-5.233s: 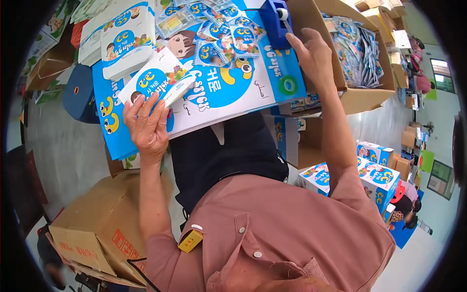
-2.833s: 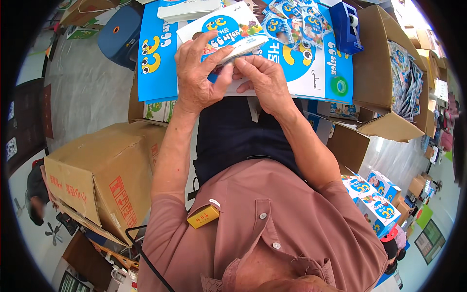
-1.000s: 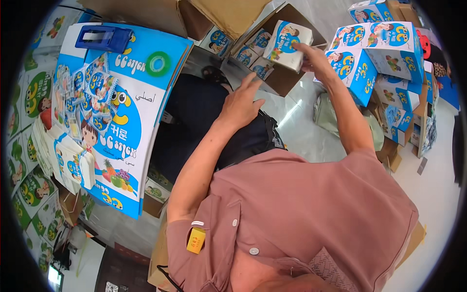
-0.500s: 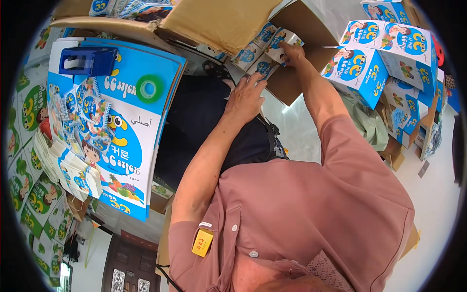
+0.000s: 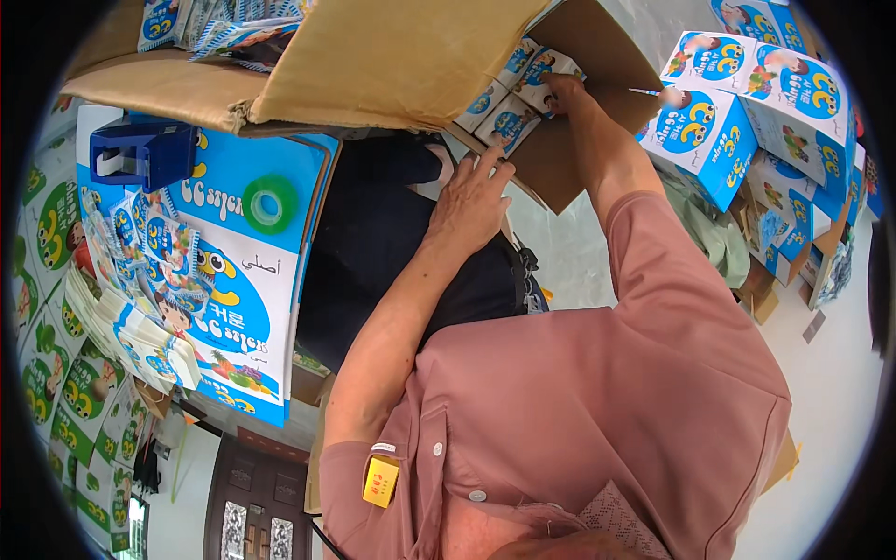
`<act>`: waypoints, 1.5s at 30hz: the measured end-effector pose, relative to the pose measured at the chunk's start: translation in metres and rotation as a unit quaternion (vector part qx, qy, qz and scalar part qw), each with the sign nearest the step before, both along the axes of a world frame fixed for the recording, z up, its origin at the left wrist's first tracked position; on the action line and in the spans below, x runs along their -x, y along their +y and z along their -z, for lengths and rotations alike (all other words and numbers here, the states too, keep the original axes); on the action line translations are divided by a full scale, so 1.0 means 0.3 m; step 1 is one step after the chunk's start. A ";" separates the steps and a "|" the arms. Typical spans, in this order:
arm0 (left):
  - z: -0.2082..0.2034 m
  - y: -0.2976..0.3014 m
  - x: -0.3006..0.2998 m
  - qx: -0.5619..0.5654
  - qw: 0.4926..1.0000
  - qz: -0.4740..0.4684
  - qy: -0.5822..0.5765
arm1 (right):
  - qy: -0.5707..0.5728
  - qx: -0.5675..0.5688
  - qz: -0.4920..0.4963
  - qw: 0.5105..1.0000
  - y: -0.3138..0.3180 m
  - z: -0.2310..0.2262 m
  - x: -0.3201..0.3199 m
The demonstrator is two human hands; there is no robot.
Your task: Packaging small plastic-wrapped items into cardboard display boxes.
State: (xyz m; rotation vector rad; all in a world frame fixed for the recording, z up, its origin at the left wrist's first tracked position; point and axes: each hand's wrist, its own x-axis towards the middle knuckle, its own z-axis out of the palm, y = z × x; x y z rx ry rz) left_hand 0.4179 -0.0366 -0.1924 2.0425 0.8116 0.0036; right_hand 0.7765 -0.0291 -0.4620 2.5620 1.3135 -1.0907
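Observation:
My right hand (image 5: 566, 91) reaches into a brown cardboard carton (image 5: 605, 110). Its fingers bend over the end of a small blue-and-white box (image 5: 541, 77), partly hidden behind the hand. Several like boxes lie side by side in the carton, among them a printed box (image 5: 507, 123) nearest me. Just outside the carton's near edge is my left hand (image 5: 469, 198), back up, with fingers apart and nothing in them. Its fingertips come close to the nearest boxes; whether they touch the carton edge, I cannot tell.
A large open carton flap (image 5: 392, 65) stands over the left side. Flat printed cardboard (image 5: 252, 308) on the left bears a blue tape dispenser (image 5: 140, 154), a green tape roll (image 5: 270, 203), small wrapped packets (image 5: 163, 243) and folded cartons (image 5: 140, 341). Blue-and-white boxes (image 5: 695, 140) are stacked right.
The view has shifted slightly, moving the cartons and flap in the picture. My right hand stays at the small box, which now lies flatter among the others. My left hand keeps its place by the edge.

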 end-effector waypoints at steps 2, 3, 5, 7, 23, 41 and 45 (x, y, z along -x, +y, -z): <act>-0.001 0.003 -0.005 -0.002 1.000 0.001 0.000 | -0.061 -0.029 -0.257 0.964 -0.017 0.045 -0.029; -0.001 0.002 -0.003 -0.004 1.000 -0.001 0.003 | -0.065 0.022 -0.146 0.987 -0.013 0.058 -0.014; -0.004 0.002 -0.006 -0.008 1.000 -0.001 0.004 | -0.075 0.126 0.084 0.986 -0.012 0.072 0.015; -0.007 0.004 -0.013 0.000 1.000 -0.001 0.009 | -0.098 0.131 0.104 0.981 -0.010 0.076 0.058; -0.020 -0.005 0.007 0.021 0.999 -0.022 0.039 | -0.110 0.126 -0.098 0.981 0.001 -0.043 0.289; -0.014 0.018 -0.030 0.041 0.998 -0.034 0.034 | -0.218 0.071 0.011 0.973 0.074 -0.054 0.265; -0.008 -0.007 -0.024 0.033 0.998 -0.029 0.037 | -0.169 0.028 0.077 0.982 -0.039 0.132 0.298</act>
